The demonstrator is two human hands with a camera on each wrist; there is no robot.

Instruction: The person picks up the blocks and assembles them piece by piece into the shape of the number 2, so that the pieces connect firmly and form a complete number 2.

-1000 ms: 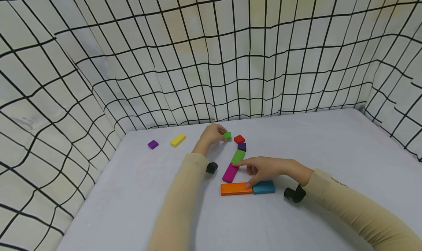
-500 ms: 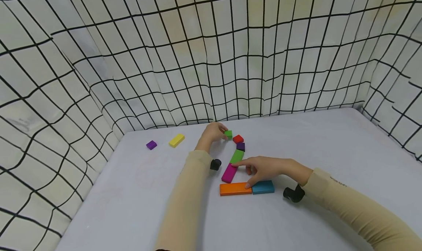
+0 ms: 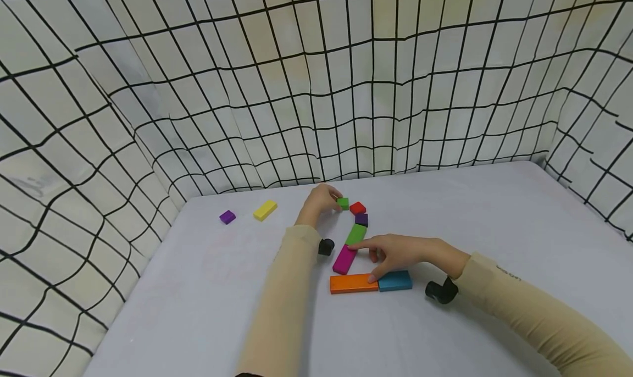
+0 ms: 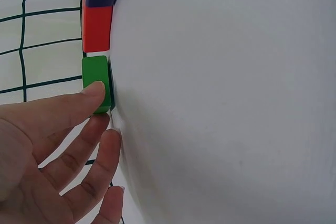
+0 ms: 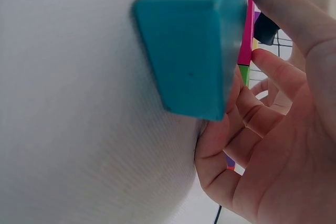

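Observation:
At the far end of a curved row of blocks, my left hand [image 3: 320, 201] pinches a small green block [image 4: 95, 72], thumb on top and fingertip at its near end. A narrow gap separates it from a red block [image 3: 357, 208]. Behind the red one come a dark purple block [image 3: 361, 219], a longer green block [image 3: 356, 234] and a magenta block [image 3: 343, 260]. My right hand [image 3: 400, 253] rests its index fingertip where the magenta and long green blocks meet. Its thumb presses the orange block [image 3: 351, 283], which lies end to end with a blue block [image 5: 184, 51].
A yellow block [image 3: 265, 210] and a purple block [image 3: 227, 217] lie apart at the far left of the white table [image 3: 198, 311]. Black netting [image 3: 346, 107] over pale sheeting rises along the back and sides. Each wrist carries a small black camera [image 3: 442, 292].
My left hand has shifted slightly right with the small green block, narrowing its gap to the red one; the left sleeve swung right. My right hand stays in place.

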